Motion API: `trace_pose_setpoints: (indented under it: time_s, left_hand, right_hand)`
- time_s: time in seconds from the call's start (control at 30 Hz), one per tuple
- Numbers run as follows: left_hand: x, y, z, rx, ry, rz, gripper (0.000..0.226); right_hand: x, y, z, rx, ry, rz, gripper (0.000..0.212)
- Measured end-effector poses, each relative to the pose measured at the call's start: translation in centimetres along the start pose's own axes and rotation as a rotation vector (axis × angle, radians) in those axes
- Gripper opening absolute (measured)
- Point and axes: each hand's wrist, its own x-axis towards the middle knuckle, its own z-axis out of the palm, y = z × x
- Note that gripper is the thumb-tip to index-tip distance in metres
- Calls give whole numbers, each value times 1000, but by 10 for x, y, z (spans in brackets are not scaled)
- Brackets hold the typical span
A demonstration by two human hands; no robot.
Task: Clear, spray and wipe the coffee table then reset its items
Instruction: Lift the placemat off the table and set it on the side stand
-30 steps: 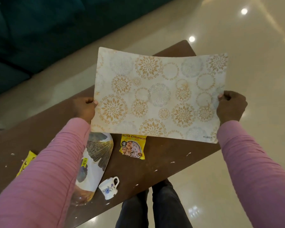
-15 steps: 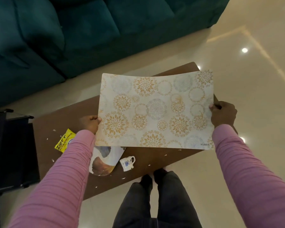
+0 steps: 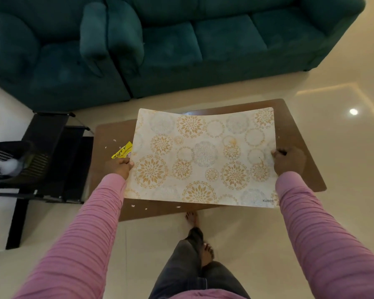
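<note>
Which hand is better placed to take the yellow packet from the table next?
Probably the left. The left hand grips one edge of the placemat close to the yellow packet; the right hand grips the opposite edge, across the placemat.

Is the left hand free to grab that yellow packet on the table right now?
Probably not yet: the left hand grips the placemat, which also hides part of the yellow packet. It lies just beyond that hand, so letting go should suffice.

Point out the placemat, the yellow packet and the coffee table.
placemat (image 3: 203,156), head view, its patterned middle.
yellow packet (image 3: 122,151), head view, the corner showing beside the placemat's left edge.
coffee table (image 3: 289,126), head view, bare top right of the placemat.
</note>
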Motion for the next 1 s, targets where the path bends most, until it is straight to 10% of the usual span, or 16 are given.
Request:
trace_pose_setpoints:
  time_s: [1.0]
  left_hand:
    - [43,-97,-453,74,282,182,31]
  right_hand:
    - [-306,-201,239,78,-112,-191,25]
